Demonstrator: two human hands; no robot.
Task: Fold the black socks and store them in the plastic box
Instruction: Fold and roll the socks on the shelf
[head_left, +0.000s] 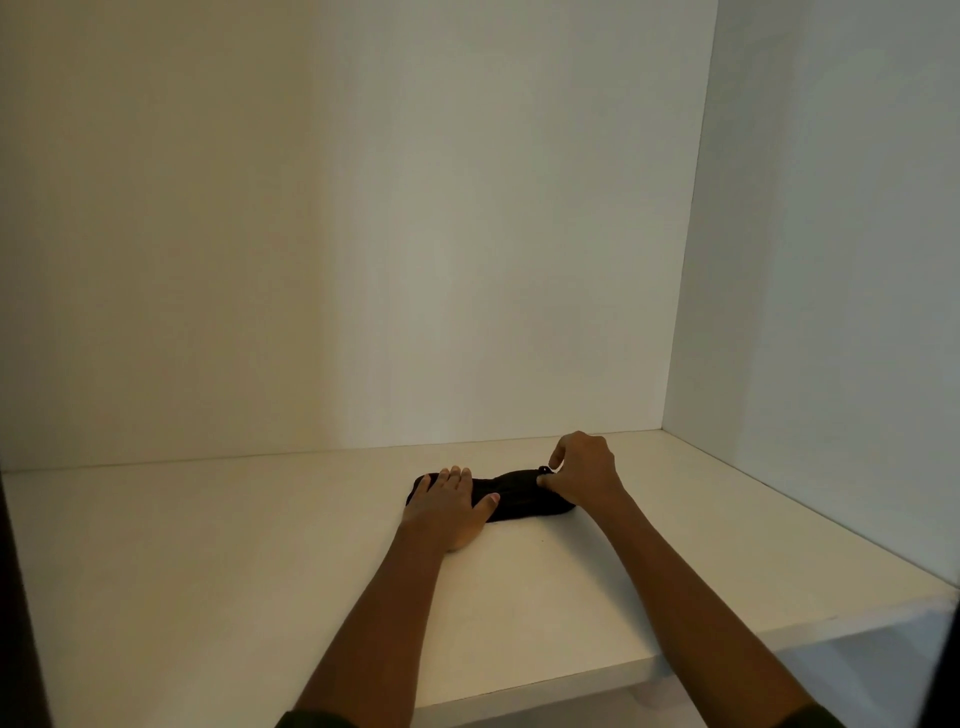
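Now left hand (451, 501) (flat) presses black socks (519, 493); right hand (587, 470) pinches them.

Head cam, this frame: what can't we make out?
Head view:
1. black socks: ends covered by the left hand and right hand; the dark fabric hides fold lines and sock count.
2. plastic box: nowhere in frame.
3. white shelf: front-left part cut off by the bottom edge.

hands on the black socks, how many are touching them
2. The left hand lies flat on the left end of the black socks; the right hand pinches their right end. No other hand is visible.
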